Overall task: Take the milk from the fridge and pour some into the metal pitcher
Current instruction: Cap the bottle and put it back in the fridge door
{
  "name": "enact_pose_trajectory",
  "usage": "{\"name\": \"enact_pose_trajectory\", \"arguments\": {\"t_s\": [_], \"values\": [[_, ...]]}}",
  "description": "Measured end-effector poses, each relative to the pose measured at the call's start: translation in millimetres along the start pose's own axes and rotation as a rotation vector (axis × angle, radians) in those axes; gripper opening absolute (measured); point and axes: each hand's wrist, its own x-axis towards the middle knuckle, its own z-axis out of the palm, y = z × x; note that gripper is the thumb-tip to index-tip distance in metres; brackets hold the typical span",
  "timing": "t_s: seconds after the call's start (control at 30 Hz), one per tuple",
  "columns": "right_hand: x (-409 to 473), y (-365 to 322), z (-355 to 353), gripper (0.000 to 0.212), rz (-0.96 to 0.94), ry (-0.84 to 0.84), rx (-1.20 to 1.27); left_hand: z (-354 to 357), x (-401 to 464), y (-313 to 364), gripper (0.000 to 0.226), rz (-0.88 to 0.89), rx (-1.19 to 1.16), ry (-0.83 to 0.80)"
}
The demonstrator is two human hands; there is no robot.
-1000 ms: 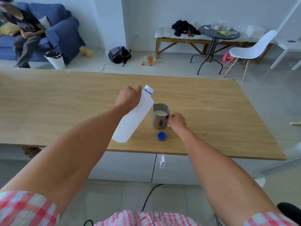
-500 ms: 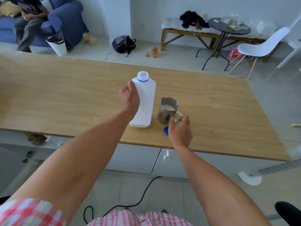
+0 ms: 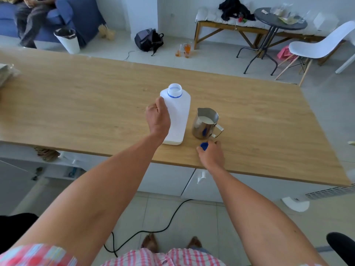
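Milk bottle (image 3: 177, 116) upright on the wooden table (image 3: 76, 96), uncapped, mouth open, ringed in blue at the neck. Gripped from the left side by the left hand (image 3: 158, 118), fingers wrapped round the body. Just to the right, apart from the bottle by a narrow gap: metal pitcher (image 3: 205, 123), standing, handle turned right and toward the near edge, white milk visible inside, filled roughly to the upper half. Pouring judged done. Nearer still, touching or just beside the pitcher's foot: blue cap (image 3: 204, 146), pinched at the fingertips of the right hand (image 3: 211, 157); hard to tell whether lifted clear of the table or only pressed against it.

Left to do, at most: cap back on the bottle, bottle perhaps back to the fridge, neither asked by the task as worded.

Farther out: white bin (image 3: 68, 40) and blue sofa (image 3: 76, 14) at far left, dark backpack (image 3: 148, 39) on the floor, wooden bench (image 3: 230, 25), round dark table (image 3: 278, 21) and white chair (image 3: 322, 45) at far right. Black cable (image 3: 153, 231) on the tiles near the feet.
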Motion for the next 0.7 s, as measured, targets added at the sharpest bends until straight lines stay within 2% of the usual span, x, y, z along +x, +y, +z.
{"name": "enact_pose_trajectory", "arguments": {"t_s": [0.13, 0.3, 0.43, 0.57, 0.7], "values": [[-12, -1, -1, 0.035, -0.133, 0.088, 0.151, -4, 1, 1, 0.038, -0.016, 0.014, -0.049], [-20, -37, -30, 0.029, -0.510, 0.324, 0.442, -9, 0, 4, 0.038, 0.003, 0.030, -0.113], [-13, -99, -75, 0.029, -0.579, 0.503, 0.692, -12, 0, 5, 0.039, 0.024, 0.042, -0.134], [-12, -149, -104, 0.034, -0.670, 0.494, 0.737, -12, 1, 6, 0.040, 0.026, 0.045, -0.141], [-6, -164, -103, 0.034, -0.787, 0.357, 0.557, -12, 3, 4, 0.044, 0.032, 0.042, -0.150]]}}
